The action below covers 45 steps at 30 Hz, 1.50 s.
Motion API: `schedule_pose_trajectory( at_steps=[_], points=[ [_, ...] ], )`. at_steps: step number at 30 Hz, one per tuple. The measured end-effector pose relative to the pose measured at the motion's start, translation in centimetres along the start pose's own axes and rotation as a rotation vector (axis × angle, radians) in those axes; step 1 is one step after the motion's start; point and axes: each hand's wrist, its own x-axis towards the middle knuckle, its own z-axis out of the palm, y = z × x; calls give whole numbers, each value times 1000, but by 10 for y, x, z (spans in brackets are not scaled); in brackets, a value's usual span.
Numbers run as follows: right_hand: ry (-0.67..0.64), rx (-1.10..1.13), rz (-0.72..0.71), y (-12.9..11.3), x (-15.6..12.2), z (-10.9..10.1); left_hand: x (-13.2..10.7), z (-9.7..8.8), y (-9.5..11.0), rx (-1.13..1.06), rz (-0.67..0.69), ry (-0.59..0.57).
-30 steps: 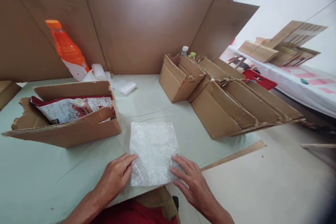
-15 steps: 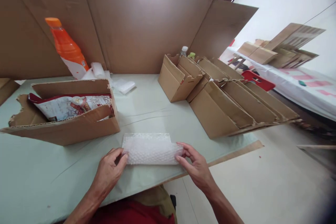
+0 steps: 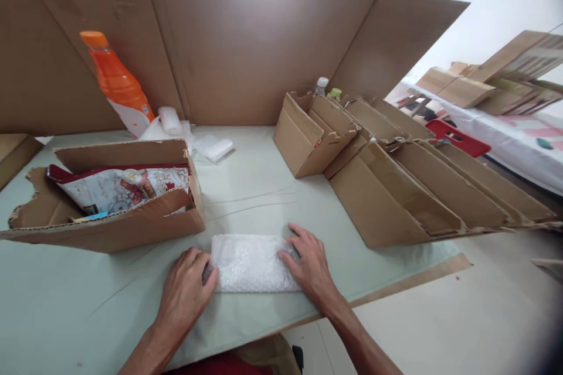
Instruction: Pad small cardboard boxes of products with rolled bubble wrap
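A flat, folded piece of bubble wrap [image 3: 253, 263] lies on the table near its front edge. Curled at its left end is my left hand [image 3: 187, 284], with thumb and forefinger against that edge. My right hand [image 3: 310, 263] rests over the right end, fingers spread and thumb lying on top of the plastic. The wrap's right edge is partly covered by this hand. Behind my left hand stands an open cardboard box [image 3: 145, 228] holding a printed white and dark red packet [image 3: 132, 184].
An orange bottle [image 3: 121, 88] and white plastic rolls [image 3: 169, 120] stand at the back left. Several cardboard bins [image 3: 378, 199] line the right side, with bottle caps [image 3: 322, 82] showing behind. A tall cardboard panel [image 3: 255, 41] closes off the back.
The bubble wrap's uneven top layer now lies even with the rest as one rectangle. My right hand has moved from pinching the right end to lying spread on it. The view has shifted slightly.
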Motion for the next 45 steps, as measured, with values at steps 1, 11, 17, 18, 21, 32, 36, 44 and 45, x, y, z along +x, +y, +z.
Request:
schedule_pose_trajectory(
  at_steps=[1,11,17,18,21,32,36,44,45],
  points=[
    [-2,83,14,-3,0,-2,2,1,2,-13,14,-13],
    [394,28,-397,-71,9,-111,32,0,45,-430,90,264],
    [-121,-147,-580,-99,21,-42,-14,4,35,-369,365,203],
    [-157,-128,-567,-98,19,-30,-20,7,33,-377,403,152],
    [-232,13,-516,-89,6,-17,-24,16,31,-427,440,79],
    [15,177,-317,-43,-47,-6,-16,13,27,-526,307,12],
    [28,300,-140,-53,-34,10,-18,8,30,-545,305,26],
    [-290,469,82,-52,-14,2,3,-11,45,-543,326,141],
    [-306,464,67,-52,-15,2,9,-16,47,-568,362,125]
  ],
)
